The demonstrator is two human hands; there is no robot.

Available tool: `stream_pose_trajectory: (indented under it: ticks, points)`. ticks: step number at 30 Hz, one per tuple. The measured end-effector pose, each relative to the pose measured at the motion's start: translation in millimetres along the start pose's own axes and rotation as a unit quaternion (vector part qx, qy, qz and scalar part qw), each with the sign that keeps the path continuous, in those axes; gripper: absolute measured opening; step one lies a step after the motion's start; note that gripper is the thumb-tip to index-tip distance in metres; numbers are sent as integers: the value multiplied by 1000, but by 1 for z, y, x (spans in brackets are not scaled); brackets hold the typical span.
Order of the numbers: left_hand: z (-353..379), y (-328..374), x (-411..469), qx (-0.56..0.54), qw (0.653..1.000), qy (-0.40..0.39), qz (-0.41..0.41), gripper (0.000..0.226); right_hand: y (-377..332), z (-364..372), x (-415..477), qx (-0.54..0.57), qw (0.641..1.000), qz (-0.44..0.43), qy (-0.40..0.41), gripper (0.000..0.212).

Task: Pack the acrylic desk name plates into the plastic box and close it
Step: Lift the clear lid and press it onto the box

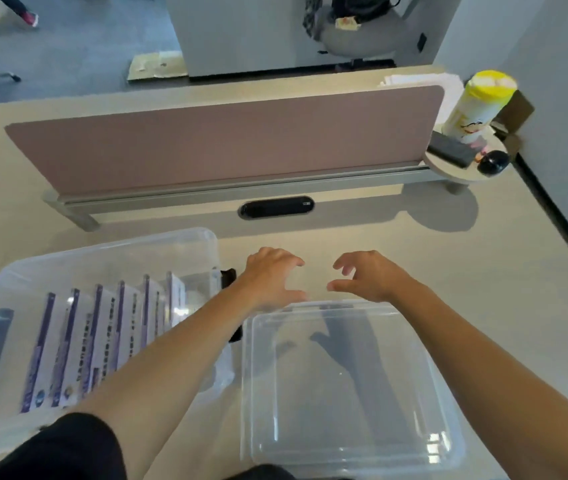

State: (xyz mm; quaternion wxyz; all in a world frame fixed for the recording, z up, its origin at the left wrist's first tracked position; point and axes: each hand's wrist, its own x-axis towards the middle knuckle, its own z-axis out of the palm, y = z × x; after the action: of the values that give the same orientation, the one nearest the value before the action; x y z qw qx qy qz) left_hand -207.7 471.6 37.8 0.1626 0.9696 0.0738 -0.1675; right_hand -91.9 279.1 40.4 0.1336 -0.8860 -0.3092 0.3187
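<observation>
Desk (pixel 414 258): pale top, carrying everything listed below.

Divider panel (pixel 223 143): pink, upright along the far side, well apart from the work.

Plastic box (pixel 109 249): clear, open-topped, on the left of the desk, long axis roughly left to right. Just beside the lid; contact not determinable.

Lid (pixel 352 403): clear, flat on the desk to the right of the box, not yet fitted. Far edge left to right, immediately on the near side of both grips.

Acrylic desk name plates (pixel 102 341): six or so, standing on edge inside the box in one row along its long axis, purple-banded. None seen outside the box.

Left grip (pixel 272 277): released, fingers spread and half-curled, grasping nothing, hovering by the lid's far left corner. Thumb close to the rim, contact not determinable. Forearm above the box's right end.

Right grip (pixel 369 277): likewise released and empty, just beyond the middle of the far edge.

Wipes canister (pixel 476 105): yellow-capped, far right on a small round shelf (pixel 462 171); not involved.

Assessment: packing judged complete, closing outstanding. Key relation for the coming move: lid toward the body from both grips, box off to the left. Calls for taking the far edge, lifting, carrying leftward, squaring to the box rim. Left grip nearer the box.
</observation>
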Motion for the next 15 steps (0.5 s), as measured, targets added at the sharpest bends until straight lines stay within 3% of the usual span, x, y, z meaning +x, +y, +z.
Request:
stream_pose_trajectory:
  ticks: [4,6,9,11,15]
  points:
    - [33,12,44,27,989,-134,-64,89,57,9,21,-41,997,39,-47,66]
    - [49,11,58,59,979,-178,-77,86,75,15,33,-65,995,45,-60,72]
    - [65,8,69,114,972,-190,-80,79,92,25,50,-98,991,37,-79,79]
    - [73,7,75,139,969,-189,-74,79,100,32,60,-110,988,25,-104,73]
    - [79,1,82,64,969,-221,-89,56,101,44,72,-108,985,14,-136,65]
